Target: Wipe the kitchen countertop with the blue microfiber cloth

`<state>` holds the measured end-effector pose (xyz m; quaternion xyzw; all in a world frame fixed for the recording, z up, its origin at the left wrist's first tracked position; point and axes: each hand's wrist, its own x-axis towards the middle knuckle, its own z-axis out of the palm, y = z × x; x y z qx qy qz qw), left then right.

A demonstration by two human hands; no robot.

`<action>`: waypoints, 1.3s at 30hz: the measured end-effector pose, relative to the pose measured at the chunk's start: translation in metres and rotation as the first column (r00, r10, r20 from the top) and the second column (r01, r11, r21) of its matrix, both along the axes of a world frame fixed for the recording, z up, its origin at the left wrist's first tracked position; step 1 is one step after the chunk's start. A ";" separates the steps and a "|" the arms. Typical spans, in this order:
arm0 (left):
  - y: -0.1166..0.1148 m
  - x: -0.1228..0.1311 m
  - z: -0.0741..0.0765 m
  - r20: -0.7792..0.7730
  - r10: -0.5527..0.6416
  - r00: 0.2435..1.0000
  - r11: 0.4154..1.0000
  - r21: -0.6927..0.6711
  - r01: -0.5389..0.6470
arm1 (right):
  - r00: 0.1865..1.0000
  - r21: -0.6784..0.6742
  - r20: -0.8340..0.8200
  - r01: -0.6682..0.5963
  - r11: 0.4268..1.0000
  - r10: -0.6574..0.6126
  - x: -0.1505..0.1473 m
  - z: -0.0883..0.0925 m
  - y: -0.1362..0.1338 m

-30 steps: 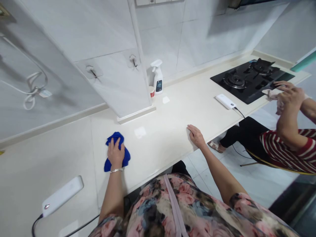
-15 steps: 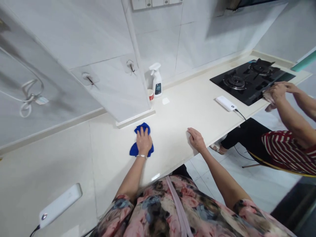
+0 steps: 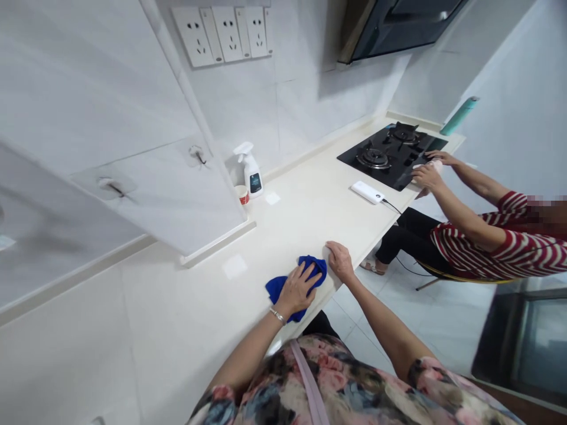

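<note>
My left hand (image 3: 298, 289) presses flat on a blue cloth (image 3: 277, 287) that lies on the cream countertop (image 3: 177, 319) near its front edge. A bracelet circles that wrist. My right hand (image 3: 340, 261) rests palm down on the counter's front edge, just right of the cloth and almost touching it. It holds nothing.
A white spray bottle (image 3: 251, 171) and a small red cup (image 3: 241, 194) stand at the back wall. A white power bank (image 3: 368, 192) with a cable lies beside the black gas hob (image 3: 385, 154). A seated person in a striped top (image 3: 514, 248) wipes the hob's edge with a cloth.
My left hand slid the blue cloth rightward and toward the front edge, up beside my right hand. The view swung right and up. The other person's hands moved along the hob.
</note>
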<state>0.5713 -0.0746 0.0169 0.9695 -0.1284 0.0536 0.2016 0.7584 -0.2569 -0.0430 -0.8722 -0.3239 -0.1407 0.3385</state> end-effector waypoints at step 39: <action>0.072 0.123 0.006 0.056 0.381 0.923 0.919 0.085 -0.385 | 0.973 -0.262 -0.147 0.134 0.956 -0.177 -0.002 0.036 0.021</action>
